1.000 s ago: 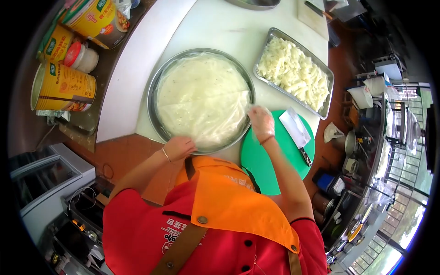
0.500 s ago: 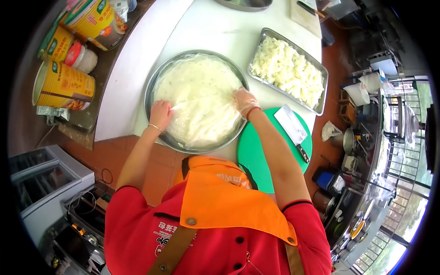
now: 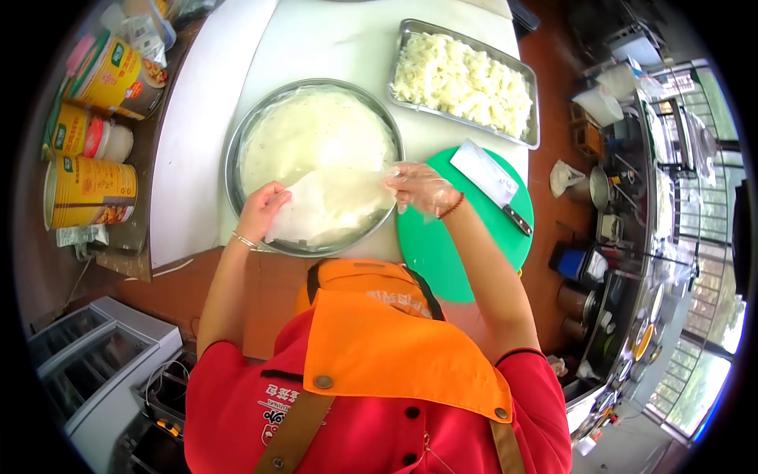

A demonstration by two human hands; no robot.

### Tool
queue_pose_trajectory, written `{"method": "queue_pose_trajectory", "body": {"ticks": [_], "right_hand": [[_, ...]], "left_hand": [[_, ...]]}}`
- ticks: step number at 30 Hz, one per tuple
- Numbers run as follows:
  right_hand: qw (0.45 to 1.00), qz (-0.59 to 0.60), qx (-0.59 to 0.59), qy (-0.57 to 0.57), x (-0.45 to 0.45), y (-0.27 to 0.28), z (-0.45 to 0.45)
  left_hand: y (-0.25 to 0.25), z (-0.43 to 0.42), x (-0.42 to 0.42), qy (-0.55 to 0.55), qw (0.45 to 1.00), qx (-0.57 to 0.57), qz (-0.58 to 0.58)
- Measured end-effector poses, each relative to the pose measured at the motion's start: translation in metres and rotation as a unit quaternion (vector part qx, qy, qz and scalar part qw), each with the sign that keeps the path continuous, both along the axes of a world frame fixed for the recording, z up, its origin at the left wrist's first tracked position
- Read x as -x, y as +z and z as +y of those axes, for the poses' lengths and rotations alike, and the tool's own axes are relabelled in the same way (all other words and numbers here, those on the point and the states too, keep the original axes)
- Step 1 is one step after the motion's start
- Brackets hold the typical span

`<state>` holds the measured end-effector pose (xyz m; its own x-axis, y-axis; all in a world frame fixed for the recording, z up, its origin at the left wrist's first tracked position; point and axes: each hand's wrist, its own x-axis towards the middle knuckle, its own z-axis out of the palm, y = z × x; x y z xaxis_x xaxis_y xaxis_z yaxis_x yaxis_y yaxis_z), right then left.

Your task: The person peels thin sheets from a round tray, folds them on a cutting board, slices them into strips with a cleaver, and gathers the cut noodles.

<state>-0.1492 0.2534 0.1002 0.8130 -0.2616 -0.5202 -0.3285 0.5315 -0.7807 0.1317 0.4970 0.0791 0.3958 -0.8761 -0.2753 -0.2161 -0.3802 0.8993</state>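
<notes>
A round metal pan holds a broad, pale, speckled mass that looks like dough. Across its near part stretches a sheet of translucent plastic film, raised between my hands. The bare fingers of my left hand pinch the film's left edge, above the pan's near-left rim. At the right rim, my right hand, in a clear plastic glove, has its fingers closed on the film's other side. Beneath my right forearm lies a round green cutting board, with a cleaver resting on it.
Beyond the board, a rectangular metal tray holds a heap of pale shredded food. Yellow cans and jars stand on a shelf to the left. A rack with pots lines the right side.
The film's near part has been lifted off the pale mass and drawn toward my body. Both hands have moved nearer me. The whole view has shifted slightly.
</notes>
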Motion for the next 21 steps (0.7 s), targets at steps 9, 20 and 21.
{"method": "queue_pose_trajectory", "body": {"ticks": [9, 20, 21], "right_hand": [[0.978, 0.013, 0.105, -0.179, 0.132, 0.089, 0.035], [0.897, 0.147, 0.216, -0.358, 0.305, 0.128, 0.036], [0.891, 0.144, 0.229, -0.364, 0.318, 0.114, 0.028]], "left_hand": [[0.111, -0.035, 0.028, -0.142, 0.986, 0.008, 0.082], [0.084, -0.158, 0.134, -0.345, 0.932, 0.076, 0.080], [0.070, -0.172, 0.145, -0.351, 0.929, 0.096, 0.063]]}}
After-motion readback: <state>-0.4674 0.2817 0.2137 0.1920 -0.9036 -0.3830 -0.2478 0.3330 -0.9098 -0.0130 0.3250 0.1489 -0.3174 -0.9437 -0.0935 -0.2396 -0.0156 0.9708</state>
